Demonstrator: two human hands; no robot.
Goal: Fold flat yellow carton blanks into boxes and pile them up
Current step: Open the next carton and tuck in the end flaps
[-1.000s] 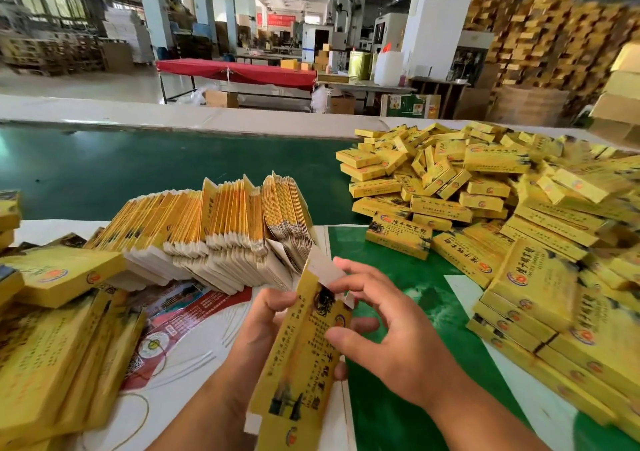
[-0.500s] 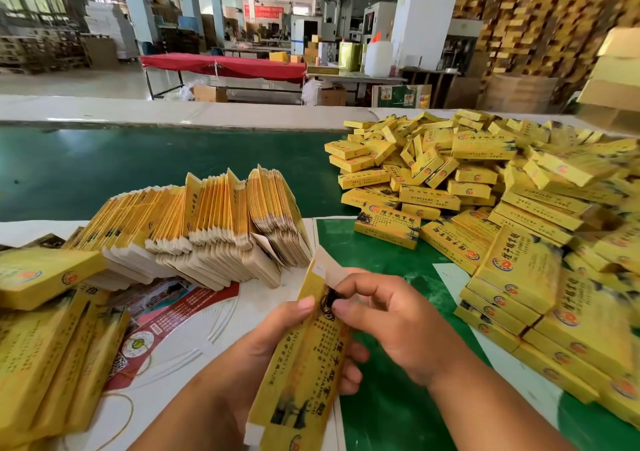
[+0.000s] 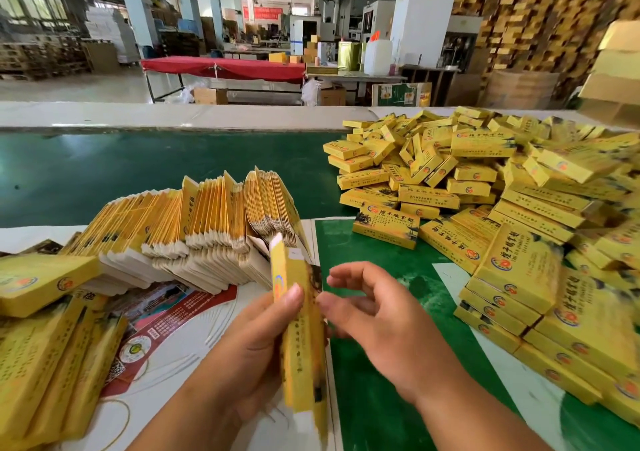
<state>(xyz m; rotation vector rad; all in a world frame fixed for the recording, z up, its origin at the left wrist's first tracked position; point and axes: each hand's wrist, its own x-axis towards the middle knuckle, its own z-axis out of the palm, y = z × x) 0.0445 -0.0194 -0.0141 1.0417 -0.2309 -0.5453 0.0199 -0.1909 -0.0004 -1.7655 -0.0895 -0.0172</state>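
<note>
My left hand (image 3: 256, 350) grips a yellow carton (image 3: 301, 340) that stands on edge, partly squared into a box, its thumb pressed on the upper side. My right hand (image 3: 377, 322) hovers just right of the carton with fingers spread, fingertips close to its edge, holding nothing. A fanned row of flat yellow blanks (image 3: 194, 222) lies behind my hands. A big heap of folded yellow boxes (image 3: 485, 180) covers the right side of the green table.
More yellow cartons (image 3: 45, 343) lie at the left on a printed white and red sheet (image 3: 166, 326). The green belt surface (image 3: 104, 166) stretches behind the blanks. Beyond the table stand a red-covered table (image 3: 225, 66) and stacked pallets of cartons (image 3: 540, 11).
The carton has turned from flat face up to standing on edge and opened out. My right hand has let go of its top end and moved slightly right, fingers spread.
</note>
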